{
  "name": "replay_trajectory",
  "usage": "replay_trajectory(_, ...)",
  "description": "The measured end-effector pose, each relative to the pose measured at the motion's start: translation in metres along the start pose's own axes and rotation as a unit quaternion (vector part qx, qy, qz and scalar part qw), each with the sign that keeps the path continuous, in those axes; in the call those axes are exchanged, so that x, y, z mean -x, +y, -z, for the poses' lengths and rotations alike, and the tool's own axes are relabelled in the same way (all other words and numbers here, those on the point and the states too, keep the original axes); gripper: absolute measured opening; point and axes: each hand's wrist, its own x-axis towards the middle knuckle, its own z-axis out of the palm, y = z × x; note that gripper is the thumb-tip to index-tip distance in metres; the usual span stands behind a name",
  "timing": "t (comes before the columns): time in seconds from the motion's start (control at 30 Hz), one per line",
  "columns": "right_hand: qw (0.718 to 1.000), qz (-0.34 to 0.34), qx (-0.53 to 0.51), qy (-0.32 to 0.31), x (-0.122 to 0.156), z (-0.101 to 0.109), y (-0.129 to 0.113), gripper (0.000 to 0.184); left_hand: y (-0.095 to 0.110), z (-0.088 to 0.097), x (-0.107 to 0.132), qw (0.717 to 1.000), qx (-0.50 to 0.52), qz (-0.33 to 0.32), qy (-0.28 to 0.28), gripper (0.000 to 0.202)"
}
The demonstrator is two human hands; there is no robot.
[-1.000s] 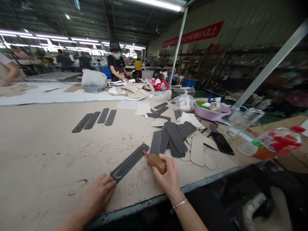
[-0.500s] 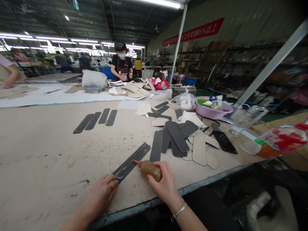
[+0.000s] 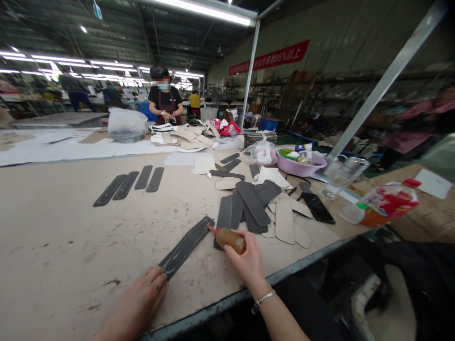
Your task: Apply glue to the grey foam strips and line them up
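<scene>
My left hand [image 3: 148, 292] pinches the near end of a long dark grey strip [image 3: 185, 246] with rounded corners. Shiny lines of glue run along the strip's face. Wrapped in my right hand [image 3: 248, 259] is a brown glue bottle [image 3: 231, 240], tilted so its red nozzle [image 3: 211, 228] meets the strip near its far end. Beyond my right hand lies a loose heap of dark grey strips [image 3: 253, 202] and beige pieces [image 3: 285, 219]. Several more grey strips [image 3: 125, 184] rest side by side at the left, some with glue lines on them.
A lilac basin [image 3: 302, 166] of small items stands at the back right, with a black phone [image 3: 320, 207], a glass mug [image 3: 343, 177] and a red-labelled bottle [image 3: 387, 202] nearer. A metal post [image 3: 384, 85] rises at the right. Across the table, a person [image 3: 165, 97] stands behind piled pieces.
The nozzle has moved along the strip toward its far end. The strip's far part looks slightly bent up now. The view has turned a little to the right.
</scene>
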Motion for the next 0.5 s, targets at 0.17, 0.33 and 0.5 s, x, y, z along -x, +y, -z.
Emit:
replay_trajectory(0.17, 0.997, -0.058, -0.025, 0.033, -0.002, 0.0, 0.006, 0.034, 0.002, 0.001, -0.001, 0.999, -0.01, 0.023, -0.037, 0.027)
replay_trajectory(0.33, 0.988, -0.135, -0.072, -0.003, -0.004, 0.002, 0.006, 0.039, 0.005, -0.001, 0.0, 0.999, 0.002, 0.03, -0.044, 0.027)
replay_trajectory(0.5, 0.929, -0.269, -0.255, -0.017, 0.006, 0.012, 0.016, 0.063, 0.013, 0.02, 0.001, 0.991, 0.048, 0.12, -0.024, 0.021)
